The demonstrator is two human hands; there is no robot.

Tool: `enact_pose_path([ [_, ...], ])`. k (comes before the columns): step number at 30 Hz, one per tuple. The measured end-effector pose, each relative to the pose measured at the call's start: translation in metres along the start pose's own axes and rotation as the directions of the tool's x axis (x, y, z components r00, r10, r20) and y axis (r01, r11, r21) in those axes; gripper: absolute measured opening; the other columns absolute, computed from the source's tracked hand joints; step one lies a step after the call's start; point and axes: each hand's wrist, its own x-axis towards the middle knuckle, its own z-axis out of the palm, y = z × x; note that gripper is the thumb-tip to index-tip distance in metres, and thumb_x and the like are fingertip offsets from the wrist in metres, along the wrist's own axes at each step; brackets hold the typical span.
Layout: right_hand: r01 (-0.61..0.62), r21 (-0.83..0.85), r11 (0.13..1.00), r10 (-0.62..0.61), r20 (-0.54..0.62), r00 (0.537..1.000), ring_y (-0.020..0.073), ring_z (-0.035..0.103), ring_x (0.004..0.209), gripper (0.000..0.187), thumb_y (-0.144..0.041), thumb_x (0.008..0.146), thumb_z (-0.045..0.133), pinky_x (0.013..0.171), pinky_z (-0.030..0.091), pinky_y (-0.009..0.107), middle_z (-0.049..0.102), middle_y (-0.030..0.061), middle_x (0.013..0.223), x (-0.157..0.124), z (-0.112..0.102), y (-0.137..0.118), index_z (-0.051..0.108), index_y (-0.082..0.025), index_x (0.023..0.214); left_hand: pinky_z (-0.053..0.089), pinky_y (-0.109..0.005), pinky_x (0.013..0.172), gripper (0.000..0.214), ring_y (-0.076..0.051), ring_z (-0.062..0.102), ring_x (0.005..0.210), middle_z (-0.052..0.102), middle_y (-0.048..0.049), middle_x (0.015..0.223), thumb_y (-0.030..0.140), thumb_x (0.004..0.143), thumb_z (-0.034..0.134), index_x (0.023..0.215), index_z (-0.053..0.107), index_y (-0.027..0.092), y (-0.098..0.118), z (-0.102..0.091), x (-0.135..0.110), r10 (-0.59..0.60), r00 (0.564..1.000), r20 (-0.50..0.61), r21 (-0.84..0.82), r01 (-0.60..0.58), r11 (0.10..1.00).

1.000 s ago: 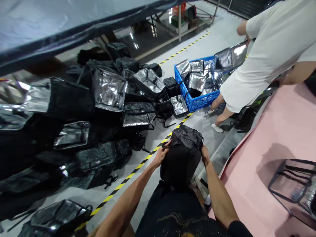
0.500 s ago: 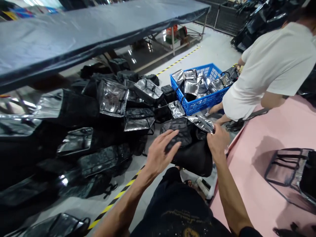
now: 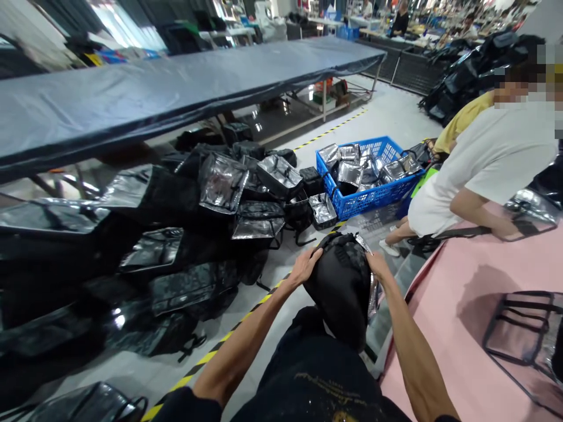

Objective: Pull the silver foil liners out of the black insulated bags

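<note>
Both hands grip a black bag held out in front of the body, above the floor.

Head view: the left hand [image 3: 303, 268] has its fingers curled over the upper left edge of the black bag [image 3: 341, 284], and the right hand [image 3: 377, 265] pinches the bag's upper right corner, where a strip of silver lining shows. The bag hangs between the two forearms, over a yellow-and-black floor stripe [image 3: 229, 334] and just beside a pink table [image 3: 461, 328]. A heap of black and silver bags [image 3: 185, 223] lies on the floor to the left, under a long dark table [image 3: 176, 88]. Farther off, a blue crate [image 3: 367, 196] holds silver bags, and a person in a white shirt [image 3: 488, 158] leans on the pink table.
</note>
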Motion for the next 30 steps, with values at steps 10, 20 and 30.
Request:
enact_pose_path([
  [10, 0.038, 0.184, 0.982, -0.039, 0.002, 0.999, 0.0297, 0.070, 0.100, 0.048, -0.059, 0.087, 0.063, 0.094, 0.056, 0.038, 0.083, 0.0091, 0.098, -0.011, 0.042, 0.022, 0.082, -0.016, 0.099, 0.054, -0.044, 0.098, 0.063, -0.035, 0.071, 0.101, 0.081, -0.0094, 0.096, 0.083, 0.094, 0.054, 0.084, 0.072, 0.023, -0.066, 0.021, -0.030, -0.134, 0.991, 0.004, -0.122, 0.134, 0.984],
  [20, 0.115, 0.029, 0.993, -0.105, -0.231, 0.967, 0.0404, 0.033, 0.176, 0.115, -0.073, 0.089, 0.071, 0.144, 0.028, 0.058, 0.036, 0.0237, 0.187, -0.115, 0.022, 0.162, 0.036, -0.014, 0.182, 0.052, -0.041, 0.086, 0.062, -0.034, 0.067, 0.093, 0.076, -0.0085, 0.087, 0.086, 0.091, 0.059, 0.076, 0.065, 0.026, -0.065, 0.032, -0.014, -0.117, 0.993, 0.033, -0.157, 0.121, 0.980],
  [30, -0.047, 0.157, 0.986, 0.104, -0.383, 0.918, 0.0409, 0.074, 0.112, 0.077, -0.078, 0.097, 0.046, 0.104, 0.057, 0.051, 0.084, 0.0212, 0.107, -0.096, 0.000, 0.095, 0.081, -0.013, 0.116, 0.051, -0.040, 0.091, 0.077, -0.034, 0.070, 0.100, 0.081, -0.0105, 0.097, 0.096, 0.084, 0.063, 0.092, 0.079, 0.020, -0.079, 0.020, -0.002, -0.262, 0.959, -0.112, -0.286, 0.221, 0.932],
])
